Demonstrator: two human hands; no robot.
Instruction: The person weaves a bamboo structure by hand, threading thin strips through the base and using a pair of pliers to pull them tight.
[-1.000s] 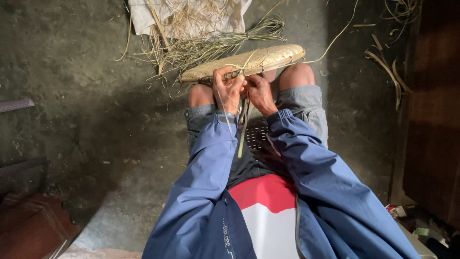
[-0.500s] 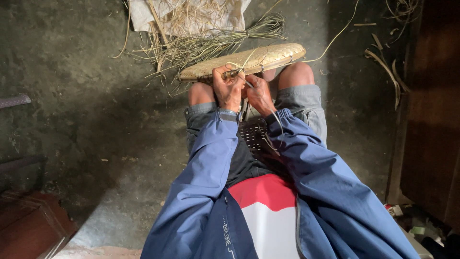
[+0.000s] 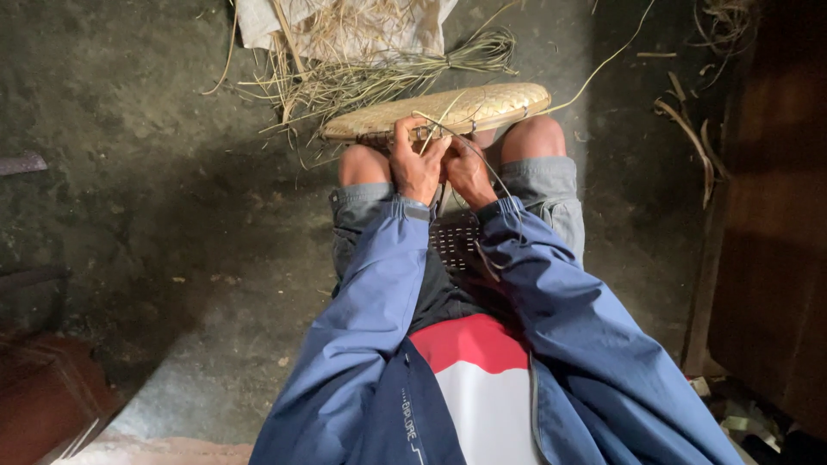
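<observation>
A flat woven bamboo tray [image 3: 482, 105] stands on its edge between my knees, its pale rim facing up. My left hand [image 3: 414, 164] grips the near rim, thumb over the top. My right hand [image 3: 469, 169] is closed beside it, pinching a thin cane strip [image 3: 495, 176] that loops up over the rim and trails back toward my lap. The two hands touch each other. The woven face of the tray [image 3: 455, 241] shows dark between my thighs.
Loose grass and cane strips [image 3: 370, 82] lie on the earthen floor beyond the tray, next to a pale sack [image 3: 345, 21]. Curled cane offcuts [image 3: 689, 129] lie at the right by a dark wooden panel [image 3: 775, 224]. A reddish-brown object [image 3: 43, 396] sits at lower left.
Both hands have stayed on the rim. The right hand has drawn closer to the left hand, and the cane strip now loops over the rim.
</observation>
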